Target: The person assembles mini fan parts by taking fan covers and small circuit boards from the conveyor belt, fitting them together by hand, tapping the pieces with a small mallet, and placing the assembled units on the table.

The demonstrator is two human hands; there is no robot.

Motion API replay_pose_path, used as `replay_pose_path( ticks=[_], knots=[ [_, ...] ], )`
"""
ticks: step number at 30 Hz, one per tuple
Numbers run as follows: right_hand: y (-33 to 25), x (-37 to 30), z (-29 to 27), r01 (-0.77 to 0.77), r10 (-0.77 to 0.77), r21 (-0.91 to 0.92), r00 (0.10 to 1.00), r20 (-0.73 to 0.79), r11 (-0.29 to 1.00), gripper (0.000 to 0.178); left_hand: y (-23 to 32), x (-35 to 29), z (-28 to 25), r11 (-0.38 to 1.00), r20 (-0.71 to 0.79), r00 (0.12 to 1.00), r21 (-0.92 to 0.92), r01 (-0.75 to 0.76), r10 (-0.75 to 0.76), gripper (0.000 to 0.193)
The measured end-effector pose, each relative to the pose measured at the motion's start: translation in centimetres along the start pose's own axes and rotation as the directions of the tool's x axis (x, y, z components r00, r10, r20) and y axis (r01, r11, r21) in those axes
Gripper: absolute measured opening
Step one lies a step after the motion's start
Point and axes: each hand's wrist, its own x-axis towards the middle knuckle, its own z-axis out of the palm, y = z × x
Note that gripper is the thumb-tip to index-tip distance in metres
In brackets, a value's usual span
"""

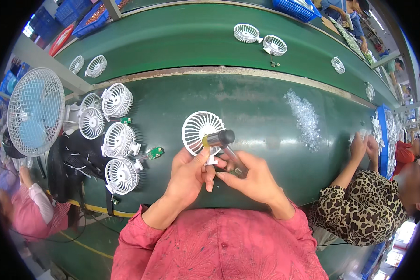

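Note:
My left hand (pixel 190 173) holds a small white fan grille (pixel 199 130) by its lower stem, above the green table (pixel 266 121). A yellowish small part sits against the grille near my thumb. My right hand (pixel 253 179) grips a dark cylindrical tool (pixel 223 138) whose black tip touches the grille's right side. Both hands are close together in front of my pink sleeves.
Several white fan grilles (pixel 119 140) and small green circuit boards (pixel 155 152) lie at the left. A blue-bladed desk fan (pixel 35 112) stands far left. More grilles (pixel 260 39) ride the upper conveyor. A pile of clear parts (pixel 305 116) lies right, beside a person in a leopard-print top (pixel 364 205).

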Motion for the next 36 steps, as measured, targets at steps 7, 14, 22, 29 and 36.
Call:
replay_pose_path(
  ticks=[7,14,22,29,36],
  knots=[
    [-1.5,-0.1,-0.6,0.092,-0.104,-0.287,0.994,-0.027,0.954,0.029,-0.9,0.1,-0.2,0.982,0.007,0.992,0.138,-0.128,0.129,0.031],
    [-0.3,0.3,-1.1,0.03,-0.027,-0.214,0.999,0.017,0.976,0.025,-0.9,0.2,-1.0,0.973,0.026,0.994,0.206,-0.105,0.102,0.035],
    [-0.8,0.0,0.4,0.408,-0.469,-0.401,0.881,-0.063,0.82,0.02,-1.8,0.4,-1.6,1.0,0.009,1.0,-0.016,0.023,-0.023,0.031],
    [-0.8,0.3,1.5,0.381,-0.361,-0.648,0.916,0.172,0.659,0.039,-1.3,0.3,-1.8,0.961,-0.002,0.965,-0.093,0.26,-0.261,0.042],
    [-0.6,2.1,0.6,0.355,-0.437,-0.358,0.881,-0.182,0.864,0.012,-0.7,-0.8,-1.8,0.993,0.078,0.992,0.066,0.095,-0.1,0.035]
  ],
)
